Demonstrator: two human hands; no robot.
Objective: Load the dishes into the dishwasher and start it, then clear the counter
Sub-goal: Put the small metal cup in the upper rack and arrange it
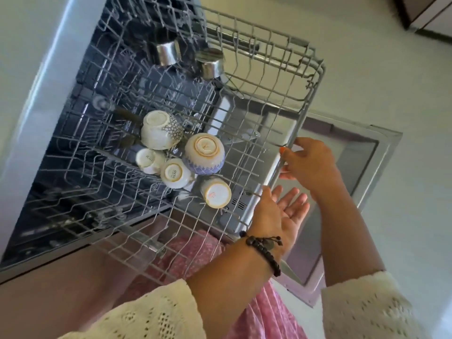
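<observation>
The dishwasher's grey wire upper rack (315,77) is pulled out over the open door (354,162). Several ceramic cups stand upside down in it: a patterned white cup (160,129), a blue-patterned cup (204,152), two small white cups (173,172) and a plain cup (216,193). Two steel tumblers (167,53) sit inverted farther back. My right hand (310,162) grips the rack's front rail, thumb on top and fingers below. My left hand (281,211), with a beaded bracelet, is held palm up with straight fingers, its thumb against the rack's front edge.
The dishwasher's steel side (36,94) fills the left. Its dark tub with a lower rack (73,204) lies under the upper rack. Pale floor (391,81) surrounds the door. A dark cabinet base (415,11) is at the far top right. Pink clothing hangs below the rack.
</observation>
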